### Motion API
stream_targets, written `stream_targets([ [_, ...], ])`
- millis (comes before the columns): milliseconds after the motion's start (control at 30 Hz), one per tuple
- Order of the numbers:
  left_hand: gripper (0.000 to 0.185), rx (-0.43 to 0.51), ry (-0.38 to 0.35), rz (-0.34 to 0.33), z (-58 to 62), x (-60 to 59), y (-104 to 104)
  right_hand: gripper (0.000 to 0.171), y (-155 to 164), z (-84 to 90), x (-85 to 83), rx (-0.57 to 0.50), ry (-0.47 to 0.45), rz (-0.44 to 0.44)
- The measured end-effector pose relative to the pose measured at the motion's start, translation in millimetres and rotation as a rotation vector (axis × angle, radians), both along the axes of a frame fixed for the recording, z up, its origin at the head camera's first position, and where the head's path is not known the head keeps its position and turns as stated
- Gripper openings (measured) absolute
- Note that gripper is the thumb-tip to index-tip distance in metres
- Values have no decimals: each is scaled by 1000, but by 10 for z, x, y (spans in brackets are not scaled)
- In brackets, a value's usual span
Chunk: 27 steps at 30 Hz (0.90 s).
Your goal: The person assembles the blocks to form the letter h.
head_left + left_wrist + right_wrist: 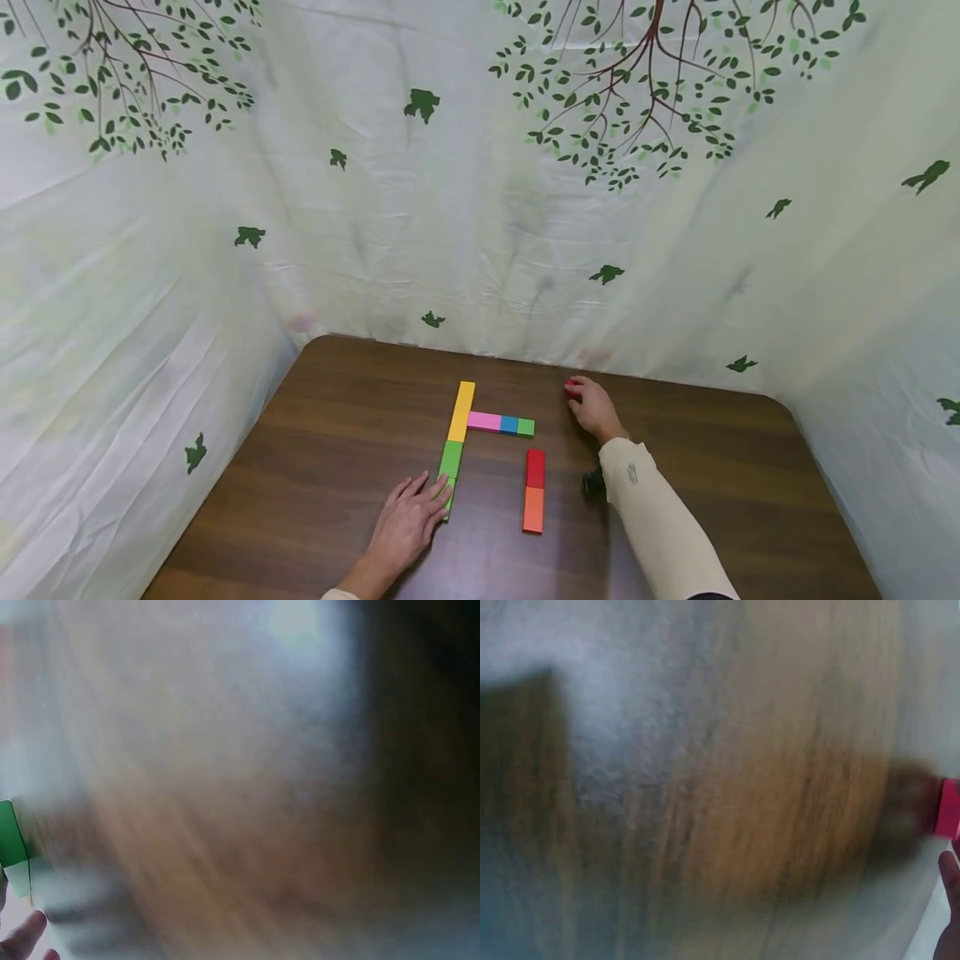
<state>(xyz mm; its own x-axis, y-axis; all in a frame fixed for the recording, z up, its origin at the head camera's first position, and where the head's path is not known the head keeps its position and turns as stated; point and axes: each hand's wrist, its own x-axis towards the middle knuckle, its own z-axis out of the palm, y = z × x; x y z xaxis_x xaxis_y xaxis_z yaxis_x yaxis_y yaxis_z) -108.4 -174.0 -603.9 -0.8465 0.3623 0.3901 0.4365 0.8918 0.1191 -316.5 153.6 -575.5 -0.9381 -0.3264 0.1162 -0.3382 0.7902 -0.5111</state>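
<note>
On the brown table (337, 467) lies a line of flat blocks: a yellow block (462, 410) and a green block (451, 460) end to end. A pink block (483, 421), a blue block (509, 425) and a small green block (526, 427) branch off to the right. A red block (535, 467) and an orange block (533, 509) lie apart, nearer me. My left hand (408, 521) rests flat with its fingers on the green block's near end (13, 847). My right hand (592, 406) pinches a small red block (572, 386) at the far right, seen also as a red block (946, 810) in the right wrist view.
A white cloth printed with green leaves and birds (480, 208) walls the table on the left, back and right. Bare table surface (735, 500) lies to the right of my right sleeve (660, 525). Both wrist views are blurred.
</note>
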Motion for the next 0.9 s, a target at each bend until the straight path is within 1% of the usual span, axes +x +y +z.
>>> stream_targets([
  [200,34,3,6,-13,18,3,10,26,14,-41,120,-18,-9,-34],
  [333,33,7,15,-10,8,0,11,29,19,-45,172,-47,-16,-36],
  [500,33,3,20,-10,9,-7,7,32,27,-49,241,-105,-45,-66],
  [733,33,10,32,-11,19,-7,9,33,-9,-80,345,-103,-32,25],
  [867,34,10,20,-14,12,-7,10,35,-27,-117,447,-112,-27,17],
  [900,34,9,17,-15,11,-8,9,35,-29,-129,470,-114,-15,17],
])
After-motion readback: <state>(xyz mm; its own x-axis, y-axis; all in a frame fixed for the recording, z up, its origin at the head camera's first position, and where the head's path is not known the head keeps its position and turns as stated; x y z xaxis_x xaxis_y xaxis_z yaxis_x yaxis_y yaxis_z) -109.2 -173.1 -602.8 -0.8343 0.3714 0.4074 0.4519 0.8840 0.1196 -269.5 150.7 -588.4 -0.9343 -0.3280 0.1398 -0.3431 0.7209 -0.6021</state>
